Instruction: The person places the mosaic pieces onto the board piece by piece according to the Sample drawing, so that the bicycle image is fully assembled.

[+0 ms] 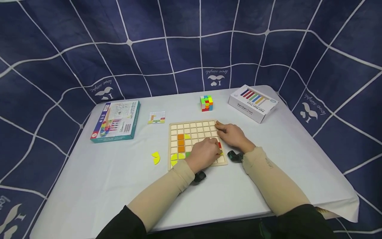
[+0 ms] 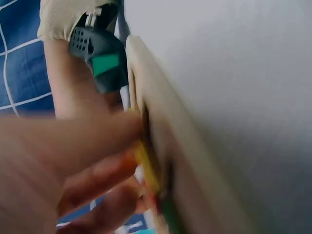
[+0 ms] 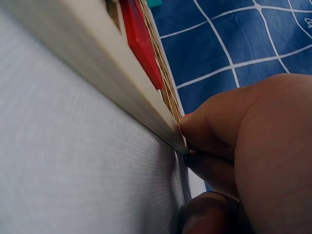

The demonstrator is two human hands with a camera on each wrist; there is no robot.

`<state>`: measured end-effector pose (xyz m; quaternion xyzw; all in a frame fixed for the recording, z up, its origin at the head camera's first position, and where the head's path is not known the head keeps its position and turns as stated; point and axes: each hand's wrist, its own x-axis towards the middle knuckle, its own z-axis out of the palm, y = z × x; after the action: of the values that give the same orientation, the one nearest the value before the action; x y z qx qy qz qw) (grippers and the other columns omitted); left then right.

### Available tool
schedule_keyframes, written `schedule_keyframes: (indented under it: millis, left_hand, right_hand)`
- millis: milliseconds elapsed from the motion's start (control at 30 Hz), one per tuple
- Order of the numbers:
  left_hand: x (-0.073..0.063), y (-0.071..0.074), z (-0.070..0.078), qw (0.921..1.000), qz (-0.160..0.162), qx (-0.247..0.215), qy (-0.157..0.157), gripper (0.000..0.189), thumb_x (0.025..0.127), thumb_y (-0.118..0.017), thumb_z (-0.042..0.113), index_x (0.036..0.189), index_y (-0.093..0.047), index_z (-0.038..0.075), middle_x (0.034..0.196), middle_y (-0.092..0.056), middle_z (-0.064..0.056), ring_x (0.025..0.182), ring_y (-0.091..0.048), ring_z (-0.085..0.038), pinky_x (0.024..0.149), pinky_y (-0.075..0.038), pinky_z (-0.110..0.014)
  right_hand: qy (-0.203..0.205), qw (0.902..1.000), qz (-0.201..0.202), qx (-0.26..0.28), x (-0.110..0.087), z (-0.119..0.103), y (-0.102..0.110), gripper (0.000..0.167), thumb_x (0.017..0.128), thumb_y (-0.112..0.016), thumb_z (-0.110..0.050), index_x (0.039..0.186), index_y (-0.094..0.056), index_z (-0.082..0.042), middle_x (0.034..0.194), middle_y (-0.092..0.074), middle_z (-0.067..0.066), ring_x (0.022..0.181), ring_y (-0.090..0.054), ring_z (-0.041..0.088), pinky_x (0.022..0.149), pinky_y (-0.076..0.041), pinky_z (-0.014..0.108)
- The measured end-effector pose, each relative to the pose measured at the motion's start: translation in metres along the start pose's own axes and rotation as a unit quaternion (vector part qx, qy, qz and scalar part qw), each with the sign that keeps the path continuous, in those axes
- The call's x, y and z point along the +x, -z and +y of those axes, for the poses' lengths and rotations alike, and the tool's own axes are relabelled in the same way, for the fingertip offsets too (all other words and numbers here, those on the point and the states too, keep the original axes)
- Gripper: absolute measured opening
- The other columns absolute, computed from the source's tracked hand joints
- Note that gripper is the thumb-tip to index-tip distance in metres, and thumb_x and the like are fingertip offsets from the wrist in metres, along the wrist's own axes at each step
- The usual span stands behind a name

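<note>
Wooden grid board [image 1: 197,127] flat on white table [image 1: 89,186], centre, just in front of person. Left hand [image 1: 204,153] palm-down over lower right part of board, fingers bent, tips pressing on a yellow piece [image 2: 146,163] by the board's edge; pinched or merely pushed, cannot tell, left wrist view too blurred. Right hand [image 1: 234,135] resting at right edge of board, fingers [image 3: 209,129] curled round the rim near upper right corner, gripping the frame. Red piece [image 3: 141,46] seated in a cell just beside right hand, against the rim. Orange pieces [image 1: 180,142] stacked in left columns of board, yellow and green pieces [image 1: 179,156] in bottom left cells.

Two loose yellow quarter-round pieces [image 1: 156,158] on table left of board, apart from it. Pattern card [image 1: 156,117] beyond board's upper left corner. Teal game box [image 1: 117,120] farther left. Colour cube [image 1: 206,103] behind board, white box with coloured stripes [image 1: 253,103] at far right. Beige sleeves on both forearms, wrist cameras strapped below. Navy grid-pattern cloth [image 1: 191,43] all around.
</note>
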<state>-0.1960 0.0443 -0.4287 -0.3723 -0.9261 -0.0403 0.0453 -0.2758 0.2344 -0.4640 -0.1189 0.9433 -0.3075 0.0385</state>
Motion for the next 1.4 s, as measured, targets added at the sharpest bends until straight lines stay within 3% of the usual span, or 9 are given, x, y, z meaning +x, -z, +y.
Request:
schedule_keyframes:
  millis: [133,233,367,533,633,767,933,1067,1400]
  left_hand:
    - [-0.008,0.002,0.002,0.9957,-0.015,0.086,-0.031,0.026,0.096,-0.069,0.047,0.112,-0.080,0.029,0.101,-0.065,0.003,0.086,-0.057,-0.017,0.058,-0.048,-0.028]
    - [-0.012,0.004,0.003,0.9919,-0.028,0.115,-0.047,0.034,0.098,-0.064,0.050,0.123,-0.077,0.030,0.111,-0.065,0.003,0.094,-0.057,-0.019,0.065,-0.047,-0.031]
    - [-0.017,0.005,0.000,0.9962,-0.021,0.070,-0.048,0.029,0.098,-0.066,0.048,0.118,-0.079,0.030,0.117,-0.065,0.003,0.102,-0.055,-0.019,0.074,-0.046,-0.032]
    - [-0.038,0.009,-0.022,0.9976,0.038,-0.038,-0.043,0.029,0.096,-0.070,0.039,0.122,-0.078,0.026,0.127,-0.065,-0.002,0.115,-0.055,-0.022,0.088,-0.049,-0.037]
    - [-0.062,0.021,-0.052,0.9942,0.063,-0.087,-0.006,0.035,0.095,-0.074,0.034,0.127,-0.076,0.020,0.123,-0.066,-0.003,0.109,-0.059,-0.020,0.087,-0.052,-0.038]
    - [-0.102,0.034,-0.100,0.9875,0.054,-0.122,0.084,0.036,0.093,-0.076,0.027,0.127,-0.074,0.015,0.109,-0.068,-0.003,0.086,-0.059,-0.014,0.070,-0.051,-0.031]
    - [-0.144,0.029,-0.146,0.9634,0.033,-0.184,0.192,0.052,0.088,-0.078,0.022,0.136,-0.063,0.010,0.098,-0.067,0.000,0.071,-0.055,-0.011,0.060,-0.045,-0.028]
    - [-0.157,0.015,-0.158,0.9465,0.001,-0.244,0.212,0.070,0.083,-0.084,0.026,0.140,-0.046,0.009,0.095,-0.066,0.001,0.069,-0.056,-0.012,0.061,-0.048,-0.028]
    - [-0.155,0.005,-0.156,0.9509,0.012,-0.240,0.196,0.061,0.082,-0.089,0.023,0.130,-0.053,0.011,0.097,-0.067,0.002,0.071,-0.056,-0.010,0.065,-0.048,-0.027]
  right_hand:
    - [-0.002,1.0000,-0.003,0.000,0.001,-0.001,-0.002,0.045,0.103,-0.056,-0.030,0.147,-0.057,-0.018,0.158,-0.044,-0.005,0.147,-0.043,0.032,0.115,-0.038,0.054]
    - [0.000,1.0000,-0.004,-0.002,0.002,-0.001,-0.003,0.045,0.104,-0.055,-0.029,0.148,-0.057,-0.018,0.159,-0.043,-0.005,0.147,-0.043,0.033,0.115,-0.038,0.055]
    - [-0.003,1.0000,-0.005,-0.001,0.002,-0.004,-0.002,0.045,0.104,-0.055,-0.029,0.148,-0.055,-0.018,0.159,-0.043,-0.004,0.147,-0.042,0.032,0.116,-0.037,0.055]
    - [-0.004,0.9999,-0.011,0.009,0.002,-0.009,-0.003,0.046,0.105,-0.055,-0.030,0.149,-0.054,-0.017,0.160,-0.042,-0.004,0.148,-0.040,0.033,0.119,-0.033,0.055]
    - [-0.002,0.9997,-0.017,0.019,0.004,-0.012,-0.005,0.048,0.105,-0.054,-0.031,0.151,-0.052,-0.017,0.161,-0.040,-0.003,0.150,-0.038,0.033,0.120,-0.031,0.055]
    - [-0.010,0.9995,-0.023,0.021,0.004,-0.014,-0.006,0.049,0.105,-0.054,-0.033,0.152,-0.051,-0.016,0.162,-0.040,-0.003,0.151,-0.037,0.033,0.120,-0.030,0.055]
    - [-0.018,0.9996,-0.022,0.009,0.001,-0.012,-0.003,0.050,0.105,-0.054,-0.032,0.151,-0.051,-0.016,0.162,-0.040,-0.003,0.151,-0.037,0.033,0.120,-0.031,0.055]
    - [-0.022,0.9995,-0.023,0.005,0.000,-0.008,0.000,0.050,0.105,-0.053,-0.034,0.152,-0.050,-0.017,0.162,-0.039,-0.004,0.151,-0.036,0.033,0.120,-0.031,0.055]
    - [-0.030,0.9989,-0.031,0.018,-0.005,-0.008,0.004,0.051,0.105,-0.054,-0.035,0.154,-0.048,-0.018,0.164,-0.037,-0.006,0.153,-0.033,0.032,0.121,-0.029,0.055]
